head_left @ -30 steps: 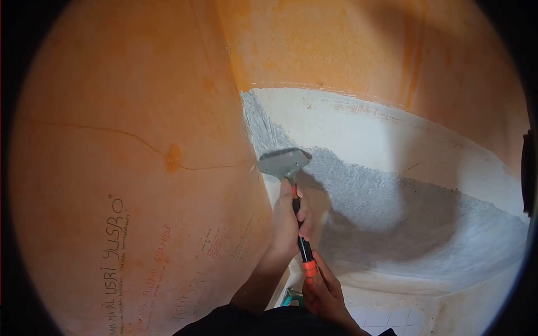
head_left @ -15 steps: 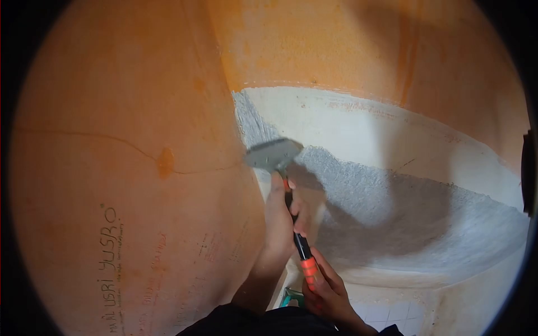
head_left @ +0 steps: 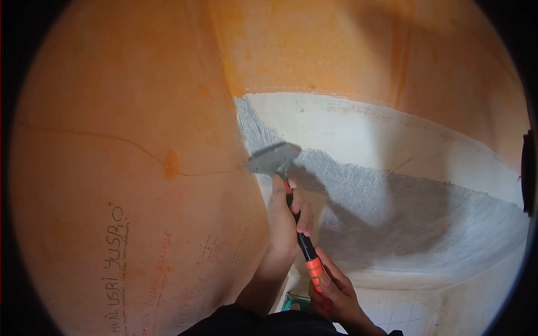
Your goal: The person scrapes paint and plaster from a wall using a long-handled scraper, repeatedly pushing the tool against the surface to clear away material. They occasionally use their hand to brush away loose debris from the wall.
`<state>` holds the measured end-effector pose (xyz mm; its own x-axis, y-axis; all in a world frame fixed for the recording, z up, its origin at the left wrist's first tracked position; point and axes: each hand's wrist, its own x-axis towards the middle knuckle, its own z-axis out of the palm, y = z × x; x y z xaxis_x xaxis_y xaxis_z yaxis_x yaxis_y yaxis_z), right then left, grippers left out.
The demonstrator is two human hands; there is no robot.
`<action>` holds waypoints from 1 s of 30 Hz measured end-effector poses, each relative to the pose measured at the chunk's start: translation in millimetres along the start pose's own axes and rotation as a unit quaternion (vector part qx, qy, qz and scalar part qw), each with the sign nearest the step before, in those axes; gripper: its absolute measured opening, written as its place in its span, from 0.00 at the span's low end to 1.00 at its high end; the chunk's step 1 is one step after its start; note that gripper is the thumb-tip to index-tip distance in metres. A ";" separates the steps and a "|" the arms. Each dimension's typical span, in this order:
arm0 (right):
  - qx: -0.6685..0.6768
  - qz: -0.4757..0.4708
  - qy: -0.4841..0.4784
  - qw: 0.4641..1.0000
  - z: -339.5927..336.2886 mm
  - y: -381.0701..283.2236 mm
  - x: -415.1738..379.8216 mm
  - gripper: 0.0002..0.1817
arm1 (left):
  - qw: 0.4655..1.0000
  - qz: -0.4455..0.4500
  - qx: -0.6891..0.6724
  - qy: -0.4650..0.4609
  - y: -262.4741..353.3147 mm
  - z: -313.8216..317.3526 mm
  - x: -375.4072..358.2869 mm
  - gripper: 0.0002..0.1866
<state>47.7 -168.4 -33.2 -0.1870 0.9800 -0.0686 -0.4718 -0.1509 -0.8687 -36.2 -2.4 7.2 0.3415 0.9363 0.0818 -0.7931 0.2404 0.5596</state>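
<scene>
A long-handled scraper (head_left: 274, 159) with a wide grey blade and a black and orange handle slants up from the bottom. The blade lies against the wall near the corner, over the left end of a rough grey patch (head_left: 358, 193). My left hand (head_left: 283, 218) is wrapped round the upper handle just below the blade, its thumb along the neck. Lower down, my right hand (head_left: 339, 299) grips the orange end of the handle. Above the grey patch runs a smooth cream band (head_left: 342, 123) with a ragged lower edge.
On the left an orange wall (head_left: 112, 173) carries a thin crack and handwriting. Orange paint (head_left: 314, 50) covers the wall above the cream band. Below are pale floor tiles (head_left: 400, 316) and a green item (head_left: 295, 301), partly hidden by my right arm. A dark object (head_left: 527, 173) stands at the right edge.
The view has shifted slightly, so the wall appears a little lower. The blade stays at about the same spot near the corner, and both hands keep their hold.
</scene>
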 end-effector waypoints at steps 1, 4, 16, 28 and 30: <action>0.012 -0.001 0.004 1.000 1.5 3.2 0.0 0.34 | 1.000 -0.011 0.015 0.014 -1.7 0.4 -3.3 0.20; -0.009 -0.009 -0.004 1.000 1.5 -1.5 5.6 0.34 | 0.998 -0.024 0.024 0.050 0.6 3.9 0.9 0.20; 0.028 -0.022 0.000 0.999 -3.7 -0.3 0.7 0.34 | 0.999 0.012 0.026 0.026 -6.1 2.1 0.8 0.20; -0.001 0.008 0.002 1.000 -7.1 -37.8 1.4 0.33 | 0.998 0.043 -0.034 0.003 -0.9 18.5 9.3 0.20; 0.019 0.006 0.007 1.000 -9.2 -22.8 -1.9 0.34 | 0.999 0.032 -0.011 0.018 -4.2 13.1 3.7 0.19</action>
<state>66.7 -165.6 -17.7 -0.1802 0.9799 -0.0856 -0.5025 -0.1666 -0.8484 -25.0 -3.3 16.0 0.2713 0.9587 0.0861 -0.8235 0.1849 0.5363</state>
